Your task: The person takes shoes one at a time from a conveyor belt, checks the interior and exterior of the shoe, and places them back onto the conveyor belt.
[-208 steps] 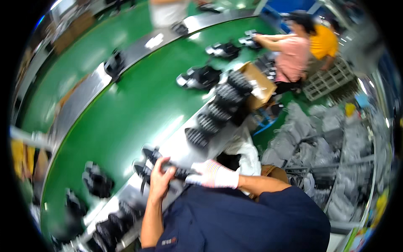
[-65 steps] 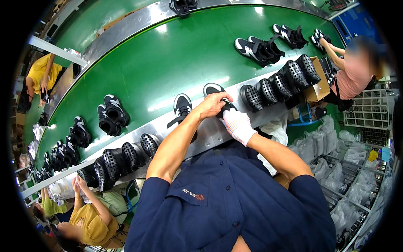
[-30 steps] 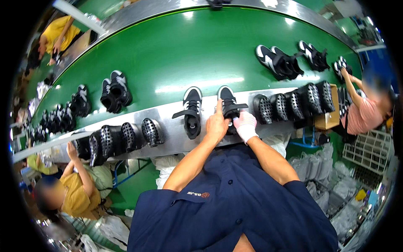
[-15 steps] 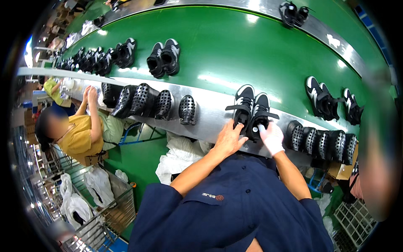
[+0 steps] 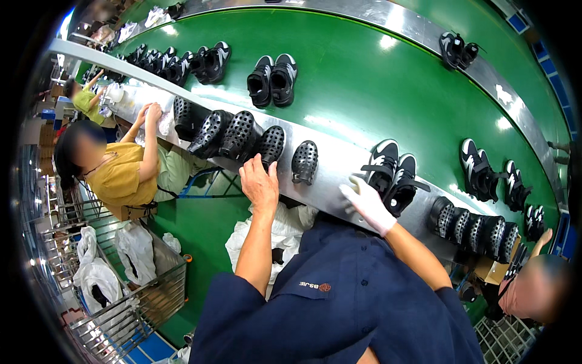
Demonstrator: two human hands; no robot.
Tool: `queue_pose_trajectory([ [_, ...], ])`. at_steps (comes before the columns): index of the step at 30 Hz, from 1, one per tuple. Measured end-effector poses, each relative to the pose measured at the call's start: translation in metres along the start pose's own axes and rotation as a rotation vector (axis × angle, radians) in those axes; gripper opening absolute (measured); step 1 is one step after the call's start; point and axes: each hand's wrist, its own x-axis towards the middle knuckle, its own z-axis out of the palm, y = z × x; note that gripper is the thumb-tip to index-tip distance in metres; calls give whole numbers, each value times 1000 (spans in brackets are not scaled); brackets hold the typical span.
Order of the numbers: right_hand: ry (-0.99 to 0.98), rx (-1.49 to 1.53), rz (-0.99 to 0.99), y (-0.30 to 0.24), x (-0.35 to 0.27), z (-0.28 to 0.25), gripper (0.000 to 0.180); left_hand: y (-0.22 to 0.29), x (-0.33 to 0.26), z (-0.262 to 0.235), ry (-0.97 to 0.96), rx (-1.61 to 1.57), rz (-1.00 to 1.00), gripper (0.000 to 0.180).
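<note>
My bare left hand (image 5: pixel 259 185) reaches to the near end of a black perforated plastic shoe form (image 5: pixel 271 147). Its fingers are stretched; whether they touch the form I cannot tell. A single similar form (image 5: pixel 304 162) stands just right of that hand, on the metal ledge (image 5: pixel 339 155). My right hand (image 5: pixel 368 205), in a white glove, hovers open with fingers spread beside a pair of black, white and grey sneakers. The left sneaker (image 5: pixel 383 162) and the right sneaker (image 5: pixel 404 181) stand side by side on the ledge, straps sticking out.
Several more forms (image 5: pixel 476 229) line the ledge at right. Sneaker pairs (image 5: pixel 271 80) stand on the green belt (image 5: pixel 345 79). A co-worker in yellow (image 5: pixel 124 176) sits at left, another person in pink (image 5: pixel 524 291) at right. A wire cart (image 5: pixel 151 309) holds white bags.
Both hands have left the sneakers: my left hand moved left to the row of forms, my right drew slightly back. The view has shifted, so everything sits differently in it.
</note>
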Motion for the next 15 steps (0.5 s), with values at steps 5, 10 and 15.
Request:
queue_pose_trajectory([
  [5,5,-122,-214,-22,77,74,73,9,9,-32,26,-62,26,51],
  [10,140,-203,-295,-52,47,84,68,35,7,-82,94,-218,110,51],
  [15,48,494,-218,-81,-21,45,49,98,-15,-77,-56,-584,385,51],
])
